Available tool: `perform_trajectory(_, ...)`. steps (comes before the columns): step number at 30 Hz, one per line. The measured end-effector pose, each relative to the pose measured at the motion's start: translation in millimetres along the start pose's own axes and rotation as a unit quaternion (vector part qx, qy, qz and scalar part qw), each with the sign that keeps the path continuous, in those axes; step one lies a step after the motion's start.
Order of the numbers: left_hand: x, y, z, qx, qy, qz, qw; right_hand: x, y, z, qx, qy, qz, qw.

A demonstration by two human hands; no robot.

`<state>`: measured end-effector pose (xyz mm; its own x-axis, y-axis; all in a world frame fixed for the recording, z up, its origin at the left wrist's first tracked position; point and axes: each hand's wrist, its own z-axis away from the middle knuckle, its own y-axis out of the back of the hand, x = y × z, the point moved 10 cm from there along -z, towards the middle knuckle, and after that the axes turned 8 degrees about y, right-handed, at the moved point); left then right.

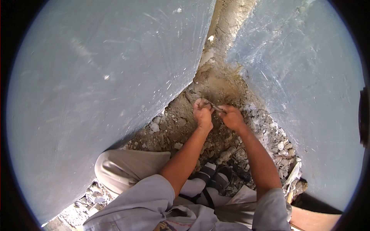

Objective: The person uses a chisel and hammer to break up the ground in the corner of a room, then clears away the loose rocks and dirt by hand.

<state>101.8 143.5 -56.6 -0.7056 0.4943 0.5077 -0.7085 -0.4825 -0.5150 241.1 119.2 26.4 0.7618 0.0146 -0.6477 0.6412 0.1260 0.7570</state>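
Grips thin metal tool (pixel 214 106) in fisted L hand (pixel 203 114), pinches other end w/ R hand (pixel 232 117), mid-frame over rubble (pixel 169 129).

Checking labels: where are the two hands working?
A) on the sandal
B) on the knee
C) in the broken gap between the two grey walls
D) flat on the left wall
C: the left hand and right hand both grip a thin tool over the rubble in that gap.

Rubble (pixel 269 135) lies between left wall (pixel 96 77) and right wall (pixel 312 77); over it left hand (pixel 203 114) and right hand (pixel 232 117) hold a tool (pixel 214 105).
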Motion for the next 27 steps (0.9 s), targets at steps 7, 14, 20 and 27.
perform_trajectory(7, -75.2, 29.7, -84.6, -0.09, 0.24, -0.1, 0.961, 50.2, -61.2, -61.8, -0.045, -0.193, 0.11, 0.974)
perform_trajectory(14, -76.4, -55.1, -19.2, -0.308, 0.268, -0.039, 0.912, -0.1, 24.3, -37.3, 0.031, -0.228, 0.193, 0.954)
perform_trajectory(20, -79.3, -8.1, -36.7, -0.113, 0.224, -0.051, 0.967, -19.1, 17.4, -44.8, -0.022, -0.125, 0.163, 0.978)
perform_trajectory(27, -72.0, 29.1, -64.0, -0.016, 0.195, -0.049, 0.979, 8.9, -47.4, -107.1, -0.093, -0.093, 0.196, 0.972)
